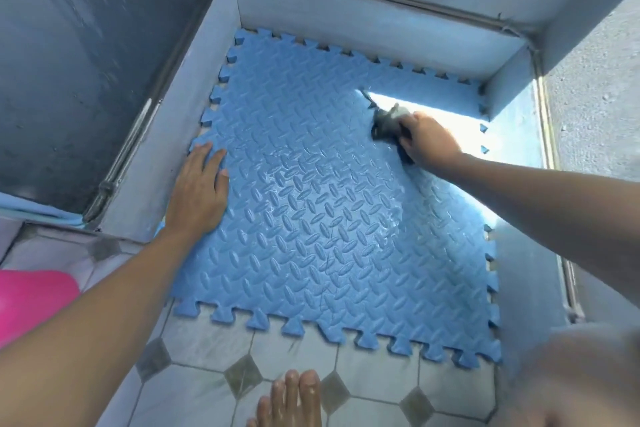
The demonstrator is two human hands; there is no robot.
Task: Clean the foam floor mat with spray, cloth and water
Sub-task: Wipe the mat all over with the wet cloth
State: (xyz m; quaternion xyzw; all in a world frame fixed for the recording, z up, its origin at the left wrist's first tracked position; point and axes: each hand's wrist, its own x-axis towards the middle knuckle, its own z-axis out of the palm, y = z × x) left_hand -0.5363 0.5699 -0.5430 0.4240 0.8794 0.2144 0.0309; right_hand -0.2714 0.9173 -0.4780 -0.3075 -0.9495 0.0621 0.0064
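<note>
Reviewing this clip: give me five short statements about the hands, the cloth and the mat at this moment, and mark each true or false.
1. The right hand grips a dark cloth on the blue foam mat. True.
2. The left hand holds a spray bottle. False: it lies flat, palm down, on the mat's left edge; no bottle is in view.
3. The mat has a raised diamond-plate pattern and interlocking edges. True.
4. The mat hangs on a wall. False: it lies on the floor, its near edge over the tiles.
5. The cloth is at the mat's near left corner. False: it is toward the far right.
</note>
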